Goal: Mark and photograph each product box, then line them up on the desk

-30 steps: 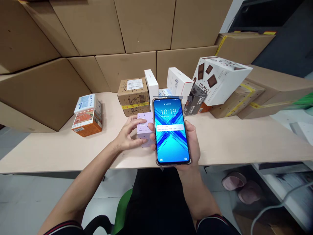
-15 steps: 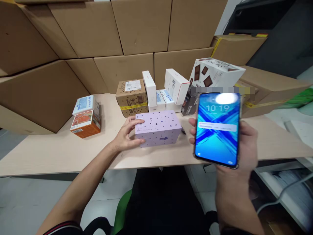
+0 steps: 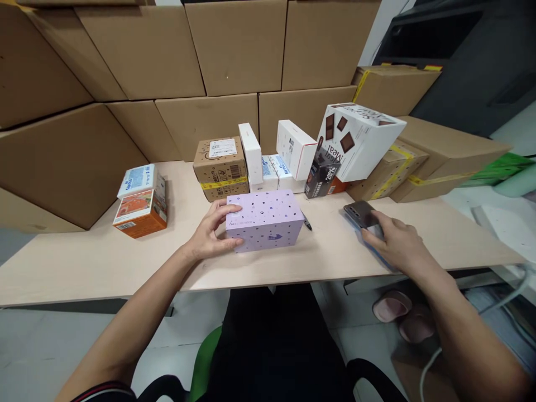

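A lilac box (image 3: 264, 220) with small dark marks lies near the front of the table. My left hand (image 3: 213, 231) grips its left end, fingers on top and thumb on the front side. At the right, a smartphone (image 3: 363, 215) is at the table top with its dark back and camera upward, its screen hidden. My right hand (image 3: 396, 240) is on the phone, thumb and fingers around its near half. A dark pen (image 3: 307, 222) sticks out beside the lilac box's right end.
Behind stand a taped brown carton (image 3: 221, 167), white boxes (image 3: 295, 148), a black box (image 3: 321, 177) and a tilted white chocolate-print box (image 3: 360, 139). An orange box (image 3: 141, 215) sits at the left. Large cardboard boxes (image 3: 232, 47) wall the back.
My right hand has lowered the phone from in front of me to the table and turned its screen downward. My left hand stays on the lilac box.
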Tool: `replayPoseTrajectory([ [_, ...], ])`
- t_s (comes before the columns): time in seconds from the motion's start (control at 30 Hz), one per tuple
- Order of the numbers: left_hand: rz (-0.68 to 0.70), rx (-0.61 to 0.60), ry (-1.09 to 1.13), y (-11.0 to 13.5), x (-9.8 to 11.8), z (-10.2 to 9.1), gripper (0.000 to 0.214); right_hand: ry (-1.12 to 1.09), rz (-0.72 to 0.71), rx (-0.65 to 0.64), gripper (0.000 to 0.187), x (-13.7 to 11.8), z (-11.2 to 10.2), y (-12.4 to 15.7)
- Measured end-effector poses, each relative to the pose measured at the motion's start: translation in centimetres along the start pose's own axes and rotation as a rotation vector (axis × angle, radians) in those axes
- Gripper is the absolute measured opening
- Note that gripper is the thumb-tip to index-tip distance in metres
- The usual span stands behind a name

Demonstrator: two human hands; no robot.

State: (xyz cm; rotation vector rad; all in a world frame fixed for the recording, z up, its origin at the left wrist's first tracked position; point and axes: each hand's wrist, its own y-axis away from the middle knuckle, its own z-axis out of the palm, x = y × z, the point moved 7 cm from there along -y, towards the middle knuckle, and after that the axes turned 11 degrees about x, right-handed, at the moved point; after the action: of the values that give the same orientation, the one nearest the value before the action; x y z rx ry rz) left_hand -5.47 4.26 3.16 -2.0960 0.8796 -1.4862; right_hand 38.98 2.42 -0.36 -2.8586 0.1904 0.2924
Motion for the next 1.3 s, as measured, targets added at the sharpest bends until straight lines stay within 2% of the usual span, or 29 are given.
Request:
replayPoseTrajectory([
  [0.1,-0.002,0.003,0.015,0.0,0.0,0.0,0.072,0.125,0.04,-0.024,0.075,0.4,1.0,-0.7],
  [0.23,-0.009,-0.004,0.019,0.2,-0.2,0.1,0.073,0.124,0.015,-0.039,0.075,0.6,1.5,-1.0],
  [0.3,-0.015,-0.006,0.017,0.2,-0.2,0.0,0.073,0.111,0.022,-0.047,0.075,0.5,1.3,-0.9],
  [0.37,-0.027,-0.007,0.014,0.3,-0.3,0.0,0.072,0.067,0.001,0.0,0.071,-0.6,0.5,-0.8],
  [0.47,-0.045,-0.002,0.014,0.3,-0.4,0.0,0.071,-0.205,-0.16,0.048,0.066,-5.1,-1.4,-0.3],
  [0.5,-0.048,0.001,0.017,0.2,-0.3,0.0,0.071,-0.352,-0.216,0.006,0.071,-7.1,-1.7,0.0],
  [0.6,-0.05,-0.001,0.049,-0.1,-0.3,-0.1,0.071,-0.742,-0.27,-0.16,0.094,-12.5,-2.4,0.2],
  [0.67,-0.065,-0.015,0.079,-0.3,-0.3,-0.3,0.071,-0.942,-0.286,-0.27,0.101,-15.6,-2.2,0.0],
  [0.73,-0.098,-0.038,0.107,-0.5,-0.3,-0.7,0.072,-1.039,-0.325,-0.327,0.101,-18.0,-1.7,-0.5],
  [0.83,-0.159,-0.083,0.108,-0.7,-0.4,-1.5,0.074,-1.012,-0.444,-0.291,0.094,-20.3,-1.1,-1.0],
  [0.9,-0.198,-0.124,0.079,-0.7,-0.3,-1.9,0.077,-0.989,-0.482,-0.265,0.091,-21.0,-0.7,-1.1],
  [1.03,-0.252,-0.214,0.076,-0.7,0.2,-2.3,0.079,-1.026,-0.434,-0.294,0.088,-21.2,-0.1,-0.8],
  [1.13,-0.261,-0.23,0.106,-0.7,0.3,-2.6,0.076,-1.074,-0.398,-0.319,0.087,-20.9,0.2,-0.4],
  [1.3,-0.283,-0.164,0.095,-1.2,0.6,-4.1,0.071,-1.271,-0.334,-0.538,0.097,-21.0,1.8,0.4],
])
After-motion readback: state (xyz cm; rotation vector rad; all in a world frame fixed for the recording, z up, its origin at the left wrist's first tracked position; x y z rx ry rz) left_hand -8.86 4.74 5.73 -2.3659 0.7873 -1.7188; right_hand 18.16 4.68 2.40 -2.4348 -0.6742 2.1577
